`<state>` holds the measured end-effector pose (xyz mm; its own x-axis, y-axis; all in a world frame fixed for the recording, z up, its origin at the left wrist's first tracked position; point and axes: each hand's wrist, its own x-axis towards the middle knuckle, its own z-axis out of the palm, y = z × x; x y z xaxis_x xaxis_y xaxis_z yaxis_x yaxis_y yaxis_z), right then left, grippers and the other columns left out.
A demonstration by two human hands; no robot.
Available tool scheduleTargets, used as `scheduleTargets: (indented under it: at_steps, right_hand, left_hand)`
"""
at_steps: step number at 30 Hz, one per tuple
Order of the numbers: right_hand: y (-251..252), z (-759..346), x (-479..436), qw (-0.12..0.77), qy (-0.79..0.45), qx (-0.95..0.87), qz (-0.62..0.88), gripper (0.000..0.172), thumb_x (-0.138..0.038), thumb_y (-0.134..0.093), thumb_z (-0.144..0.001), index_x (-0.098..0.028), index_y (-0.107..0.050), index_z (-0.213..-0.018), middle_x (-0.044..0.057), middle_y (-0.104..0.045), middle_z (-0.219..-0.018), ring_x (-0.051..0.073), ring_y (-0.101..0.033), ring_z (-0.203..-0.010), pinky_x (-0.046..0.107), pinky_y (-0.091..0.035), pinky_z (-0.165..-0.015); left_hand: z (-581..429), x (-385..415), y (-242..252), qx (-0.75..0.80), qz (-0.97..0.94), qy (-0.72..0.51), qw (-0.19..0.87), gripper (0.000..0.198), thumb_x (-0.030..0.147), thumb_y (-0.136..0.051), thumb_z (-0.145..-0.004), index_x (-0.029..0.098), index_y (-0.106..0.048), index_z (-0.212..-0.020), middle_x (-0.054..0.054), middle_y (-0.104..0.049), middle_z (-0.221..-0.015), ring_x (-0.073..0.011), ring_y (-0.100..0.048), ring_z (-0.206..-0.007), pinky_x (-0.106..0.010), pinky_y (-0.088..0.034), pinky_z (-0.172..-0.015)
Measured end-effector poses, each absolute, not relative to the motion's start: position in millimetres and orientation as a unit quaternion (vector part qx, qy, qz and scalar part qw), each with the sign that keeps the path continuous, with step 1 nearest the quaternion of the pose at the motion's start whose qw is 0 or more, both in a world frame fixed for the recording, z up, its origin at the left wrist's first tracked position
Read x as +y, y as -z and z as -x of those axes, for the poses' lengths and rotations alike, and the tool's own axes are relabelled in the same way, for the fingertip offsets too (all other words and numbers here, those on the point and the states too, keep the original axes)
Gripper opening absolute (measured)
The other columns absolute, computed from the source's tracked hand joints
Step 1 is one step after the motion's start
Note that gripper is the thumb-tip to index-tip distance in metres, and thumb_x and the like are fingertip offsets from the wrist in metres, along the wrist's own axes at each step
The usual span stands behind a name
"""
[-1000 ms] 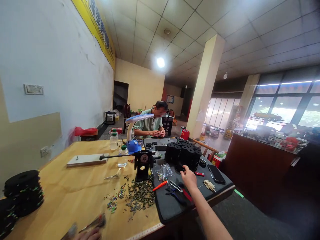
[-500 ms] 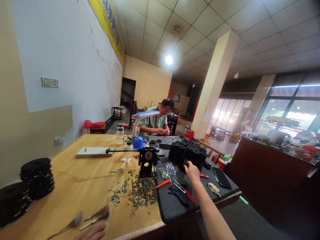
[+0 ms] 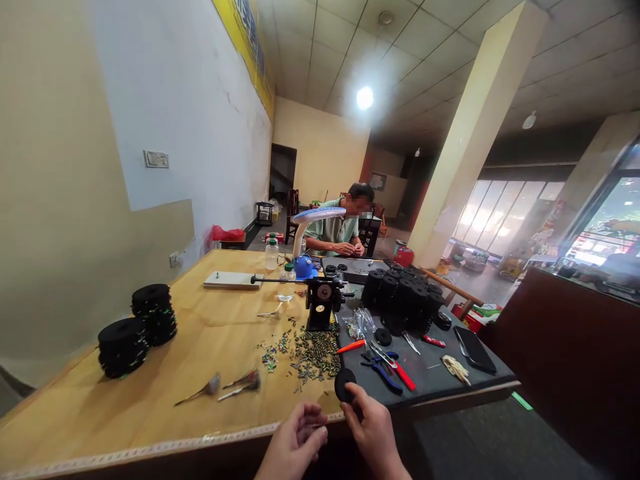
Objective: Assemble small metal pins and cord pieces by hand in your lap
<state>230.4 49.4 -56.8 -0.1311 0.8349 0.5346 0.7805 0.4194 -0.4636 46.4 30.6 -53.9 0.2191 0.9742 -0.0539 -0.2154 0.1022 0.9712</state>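
Pinched by its edge in my right hand point(image 3: 370, 423) is a black foam disc-shaped spool point(image 3: 345, 385), held over the table's front edge. My left hand point(image 3: 297, 440) is just left of it, fingers loosely curled with a gap to the thumb and no object clearly visible in it. Beyond the hands lies a spread of small dark striped pieces point(image 3: 316, 353), with tiny coloured bits point(image 3: 273, 355) to its left. Another black spool point(image 3: 383, 336) rests flat on the dark mat, near blue-handled pliers point(image 3: 387, 380) and red-handled scissors point(image 3: 406, 377).
A black winding device point(image 3: 321, 303) stands mid-table before a blue lamp point(image 3: 305, 267). Stacked black spools point(image 3: 400, 293) fill the mat's back. More stacks point(image 3: 123, 347) stand at left; brushes point(image 3: 240, 383) lie near the front. A phone point(image 3: 475, 349) lies at right. A person point(image 3: 333, 233) works opposite.
My right hand has drawn back from the stacked spools to the front edge, bringing a black spool. My left hand has lifted off the table and moved right beside it. The view has shifted.
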Motion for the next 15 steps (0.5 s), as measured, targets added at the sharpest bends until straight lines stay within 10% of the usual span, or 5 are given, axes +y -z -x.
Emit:
scheduleTargets:
  at_steps: [10, 15]
  right_hand:
    - [43, -240, 32, 0.417, -0.181, -0.758, 0.467, 0.032, -0.033, -0.051, -0.088, -0.022, -0.059, -0.116, 0.005, -0.075, -0.080, 0.019, -0.069, -0.069, 0.025, -0.054, -0.068]
    - [59, -227, 29, 0.476, -0.391, -0.586, 0.526, 0.045, -0.060, -0.047, -0.085, -0.018, -0.061, -0.080, 0.006, -0.070, -0.068, 0.018, -0.065, -0.058, 0.023, -0.051, -0.050]
  left_hand:
    - [-74, 68, 39, 0.425, -0.450, -0.481, 0.621, 0.046, 0.054, -0.074, -0.058, 0.017, -0.057, -0.078, 0.000, -0.064, -0.068, -0.0164, -0.060, -0.062, -0.020, -0.042, -0.044]
    - [-55, 42, 48, 0.410, -0.422, -0.496, 0.639, 0.047, 0.058, -0.072, -0.062, 0.018, -0.057, -0.082, -0.001, -0.065, -0.073, -0.0177, -0.060, -0.067, -0.023, -0.046, -0.051]
